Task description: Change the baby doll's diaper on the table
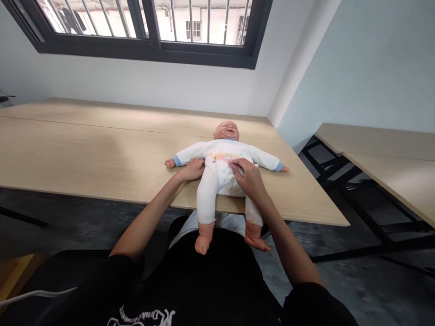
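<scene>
A baby doll [207, 197] lies on its back at the table's front edge, arms spread and feet hanging over the edge towards me. It wears a white long-sleeved outfit with blue cuffs. Around its hips, over the clothing, is a white diaper [226, 182] with a coloured print at the waist. My right hand [247, 175] pinches the front of the diaper's waist with thumb and fingers. At the doll's hip on the left side, my left hand [193, 169] is curled against the diaper's edge, its fingertips partly hidden. A small white tab sticks out beyond my right hand.
The doll rests on a long light-wood table [102, 154] set against the wall below a barred window [156, 27]. Another wooden table [384, 145] with black legs stands to the right, across a gap. A white cable [41, 293] runs at the lower left.
</scene>
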A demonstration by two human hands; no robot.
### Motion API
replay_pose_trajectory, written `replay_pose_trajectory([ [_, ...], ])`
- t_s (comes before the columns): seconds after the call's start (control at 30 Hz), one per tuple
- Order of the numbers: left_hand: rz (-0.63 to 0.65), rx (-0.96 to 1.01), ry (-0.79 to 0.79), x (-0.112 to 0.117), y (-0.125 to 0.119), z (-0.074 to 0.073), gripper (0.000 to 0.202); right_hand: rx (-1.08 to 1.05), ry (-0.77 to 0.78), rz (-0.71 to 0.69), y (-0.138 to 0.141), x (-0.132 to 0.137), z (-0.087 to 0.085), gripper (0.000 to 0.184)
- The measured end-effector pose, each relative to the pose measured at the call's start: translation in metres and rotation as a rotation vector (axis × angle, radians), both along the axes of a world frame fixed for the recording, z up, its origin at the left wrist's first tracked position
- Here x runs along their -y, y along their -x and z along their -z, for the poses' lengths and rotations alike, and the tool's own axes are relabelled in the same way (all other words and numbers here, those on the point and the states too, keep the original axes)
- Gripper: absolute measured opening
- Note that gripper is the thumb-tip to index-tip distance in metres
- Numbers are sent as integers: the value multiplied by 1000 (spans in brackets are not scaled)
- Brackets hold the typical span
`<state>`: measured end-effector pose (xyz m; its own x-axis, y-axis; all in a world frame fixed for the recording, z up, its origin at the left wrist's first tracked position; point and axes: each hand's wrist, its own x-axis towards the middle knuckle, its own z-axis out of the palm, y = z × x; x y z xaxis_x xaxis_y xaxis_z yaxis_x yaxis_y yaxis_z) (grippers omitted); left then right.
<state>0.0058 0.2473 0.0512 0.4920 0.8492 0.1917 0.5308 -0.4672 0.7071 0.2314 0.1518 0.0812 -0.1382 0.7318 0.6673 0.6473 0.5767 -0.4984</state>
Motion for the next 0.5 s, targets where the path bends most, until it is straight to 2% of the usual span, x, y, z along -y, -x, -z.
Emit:
replay_pose_trajectory([
  [0.07, 75, 2, 78, 4, -1, -4, 17, -10, -3, 2, -1, 1, 0, 19],
  [0.2, 195, 225, 257, 21, 2, -17, 39, -43, -22, 16, -5, 1, 1, 18],
  [0.33, 301, 369, 420, 36, 4, -27, 62, -65, -42, 20, -8, 1, 2, 18],
  [0.4, 296, 452, 473, 40, 1, -28, 68, -77, -42, 22, -9, 1, 3, 18],
  [0.5, 234, 618, 489, 40, -7, -23, 58, -94, -28, 25, -10, 2, 2, 19],
])
